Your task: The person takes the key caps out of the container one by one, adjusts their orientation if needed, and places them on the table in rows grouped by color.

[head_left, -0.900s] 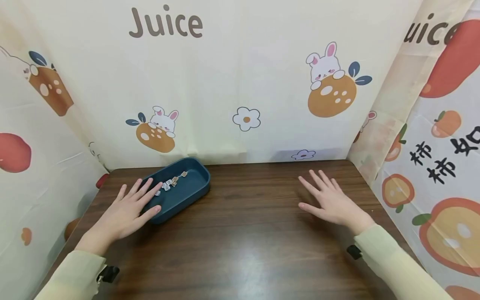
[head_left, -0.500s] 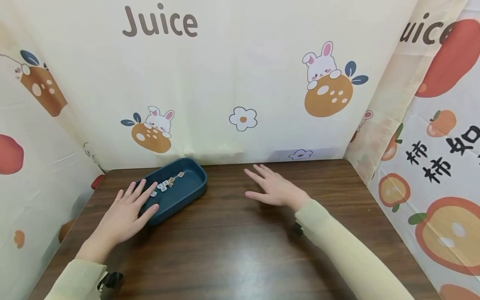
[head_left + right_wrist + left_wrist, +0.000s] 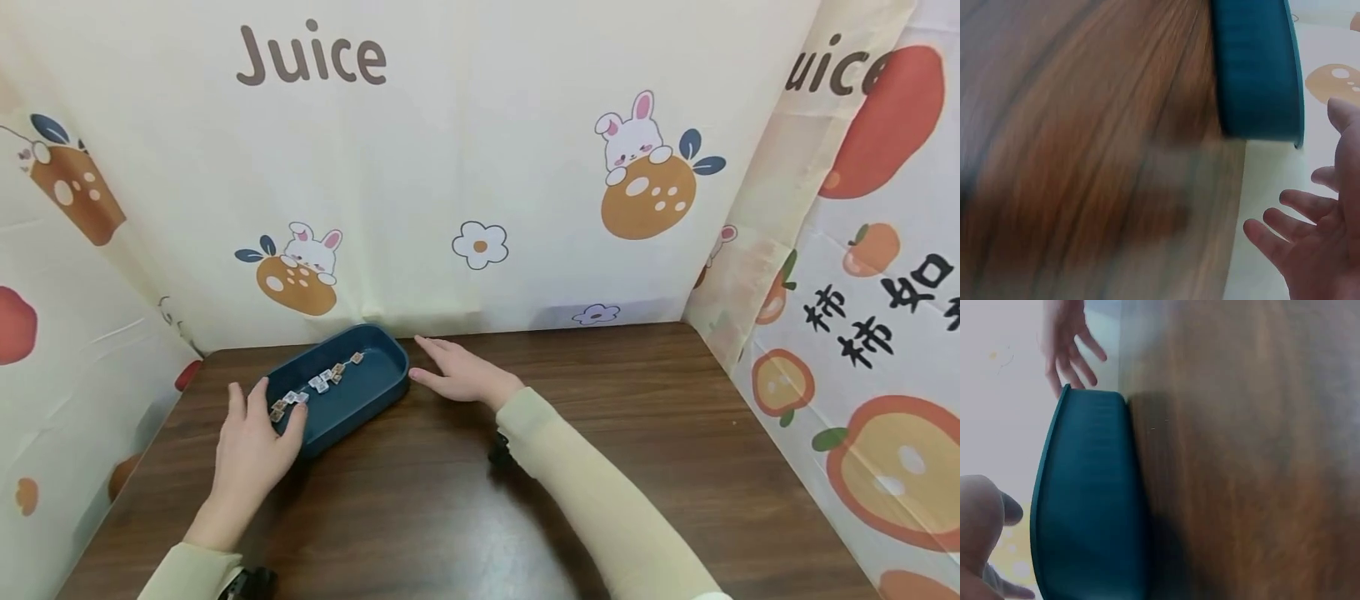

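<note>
A dark blue tray (image 3: 363, 404) with rounded corners lies slantwise at the back left of the table. Several small white and brown cubes, like letter beads (image 3: 320, 385), form a loose line inside it, with a thin link showing between some. My left hand (image 3: 251, 454) is at the tray's left end, fingers slightly bent and thumb spread. In the left wrist view its thumb hovers beside the tray wall (image 3: 1094, 494); contact cannot be made out. At the tray's right end my right hand (image 3: 465, 375) reaches in with extended fingers, a small gap from the wall (image 3: 1260, 75).
The brown wood-grain table (image 3: 420, 508) ends at a pale printed curtain (image 3: 420, 167) close behind the tray. Printed cloth also hangs along the right side (image 3: 885, 350) and the left side (image 3: 82, 350). Black wrist cameras sit below both sleeves.
My right hand has swept left across the table to the tray's right end. The left hand has turned more upright and drawn in its fingers, revealing more beads. The tray has stayed put.
</note>
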Available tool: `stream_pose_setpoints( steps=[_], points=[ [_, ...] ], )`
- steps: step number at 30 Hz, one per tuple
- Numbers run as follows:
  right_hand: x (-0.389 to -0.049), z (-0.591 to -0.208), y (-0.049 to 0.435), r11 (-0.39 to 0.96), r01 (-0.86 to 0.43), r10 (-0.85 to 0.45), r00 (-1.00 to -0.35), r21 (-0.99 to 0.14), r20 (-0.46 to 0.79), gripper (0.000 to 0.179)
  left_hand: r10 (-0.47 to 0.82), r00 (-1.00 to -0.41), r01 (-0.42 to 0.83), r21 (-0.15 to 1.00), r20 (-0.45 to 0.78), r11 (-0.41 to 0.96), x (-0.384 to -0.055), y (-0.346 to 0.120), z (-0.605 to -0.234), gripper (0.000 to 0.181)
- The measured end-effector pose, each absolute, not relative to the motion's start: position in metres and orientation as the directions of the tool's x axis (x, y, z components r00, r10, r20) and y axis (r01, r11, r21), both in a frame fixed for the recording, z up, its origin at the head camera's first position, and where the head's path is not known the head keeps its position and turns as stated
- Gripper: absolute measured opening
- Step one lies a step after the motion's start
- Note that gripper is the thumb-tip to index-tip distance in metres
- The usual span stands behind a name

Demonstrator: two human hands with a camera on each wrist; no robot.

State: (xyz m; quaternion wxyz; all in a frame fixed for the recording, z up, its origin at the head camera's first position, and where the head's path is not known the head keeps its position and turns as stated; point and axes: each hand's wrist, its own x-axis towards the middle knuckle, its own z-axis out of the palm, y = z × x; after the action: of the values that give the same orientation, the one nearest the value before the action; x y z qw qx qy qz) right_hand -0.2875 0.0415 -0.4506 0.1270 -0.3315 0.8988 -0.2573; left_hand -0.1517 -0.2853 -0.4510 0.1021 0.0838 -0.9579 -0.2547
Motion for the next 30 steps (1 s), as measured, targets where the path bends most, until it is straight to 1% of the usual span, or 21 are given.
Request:
stream_pose_setpoints(
  steps=[2, 5, 8, 13, 16, 19, 24, 30],
  points=[
    [-0.286, -0.452, 0.032, 0.647, -0.522, -0.656, -0.753, -0.557, -0.057, 0.080, -0.266, -0.958, -0.165, 0.553, 0.108, 0.817, -0.150, -0.282, -0.453, 0.087],
    [-0.285, -0.454, 0.019, 0.623, -0.543, -0.674, -0.738, -0.564, -0.034, 0.077, -0.335, -0.940, -0.234, 0.605, 0.058, 0.761, -0.148, -0.278, -0.454, 0.095],
    [-0.283, -0.453, 0.009, 0.605, -0.559, -0.682, -0.731, -0.567, -0.006, 0.074, -0.378, -0.925, -0.267, 0.655, 0.030, 0.707, -0.148, -0.276, -0.457, 0.101],
    [-0.279, -0.455, 0.003, 0.663, -0.527, -0.625, -0.781, -0.532, -0.006, 0.068, -0.410, -0.912, -0.283, 0.711, 0.009, 0.644, -0.150, -0.272, -0.464, 0.100],
    [-0.279, -0.457, 0.004, 0.675, -0.503, -0.605, -0.796, -0.539, -0.015, 0.065, -0.408, -0.913, -0.286, 0.731, -0.011, 0.619, -0.151, -0.272, -0.467, 0.100],
    [-0.279, -0.459, 0.006, 0.661, -0.471, -0.592, -0.806, -0.584, -0.020, 0.064, -0.388, -0.921, -0.277, 0.744, -0.026, 0.608, -0.150, -0.274, -0.472, 0.102],
    [-0.279, -0.463, 0.015, 0.626, -0.425, -0.567, -0.824, -0.654, -0.007, 0.065, -0.318, -0.948, -0.234, 0.734, -0.026, 0.638, -0.146, -0.274, -0.478, 0.099],
    [-0.273, -0.475, 0.036, 0.595, -0.414, -0.541, -0.840, -0.689, 0.037, 0.064, -0.244, -0.969, -0.200, 0.729, -0.047, 0.654, -0.145, -0.264, -0.481, 0.098]
  ],
)
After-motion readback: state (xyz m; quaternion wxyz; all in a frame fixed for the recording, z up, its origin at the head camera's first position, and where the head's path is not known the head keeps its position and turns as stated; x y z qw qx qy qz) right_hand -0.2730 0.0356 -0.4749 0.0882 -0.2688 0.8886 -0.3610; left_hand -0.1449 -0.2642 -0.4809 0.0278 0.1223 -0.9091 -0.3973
